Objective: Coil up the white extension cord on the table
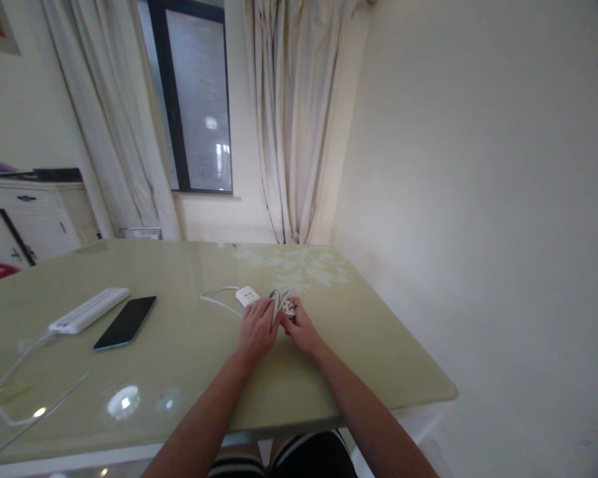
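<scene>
Over the middle of the table, my left hand (257,326) is closed round a looped, light grey power cord (278,303). Right beside it, my right hand (301,328) has its fingers closed on a white plug (290,308) with its pins showing. A white power strip (248,295) with socket holes lies just beyond my left hand, which hides part of it. From its far end a thin stretch of the cord curves out to the left and back toward my left hand.
On the left of the glossy table (189,372) lie a black phone (125,323) and a longer white power strip (90,310), whose white cord (17,364) trails to the near left edge. A bare wall (478,199) borders the right side. Curtains and a window stand behind.
</scene>
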### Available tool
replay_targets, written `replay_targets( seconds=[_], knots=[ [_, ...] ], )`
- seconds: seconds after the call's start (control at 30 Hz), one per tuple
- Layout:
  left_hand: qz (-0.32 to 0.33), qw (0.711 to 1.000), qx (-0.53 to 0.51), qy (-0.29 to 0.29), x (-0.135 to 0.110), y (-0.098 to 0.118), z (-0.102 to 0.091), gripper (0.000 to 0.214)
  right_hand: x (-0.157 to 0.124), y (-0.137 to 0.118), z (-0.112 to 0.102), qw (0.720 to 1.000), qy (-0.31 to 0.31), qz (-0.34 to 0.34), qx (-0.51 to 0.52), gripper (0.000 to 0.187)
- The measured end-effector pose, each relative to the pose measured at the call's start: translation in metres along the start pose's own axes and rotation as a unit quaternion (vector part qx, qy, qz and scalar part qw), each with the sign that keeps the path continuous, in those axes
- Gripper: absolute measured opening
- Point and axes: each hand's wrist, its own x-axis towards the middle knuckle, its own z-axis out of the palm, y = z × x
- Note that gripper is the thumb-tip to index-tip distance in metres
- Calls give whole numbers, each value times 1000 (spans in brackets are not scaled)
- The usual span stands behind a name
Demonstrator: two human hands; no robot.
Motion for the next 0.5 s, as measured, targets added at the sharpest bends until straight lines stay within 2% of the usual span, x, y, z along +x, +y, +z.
replay_targets(
  seconds=[0.2,0.37,0.5],
  knots=[
    [-16,999,-12,39,-1,-2,2,42,-4,-9,1,1000,-28,-9,-4,36],
    [3,998,-21,55,-2,-3,3,41,0,-9,0,998,35,-50,-4,38],
    [-5,998,-31,62,-2,-2,2,39,3,-9,1,998,47,-49,5,43]
  ],
)
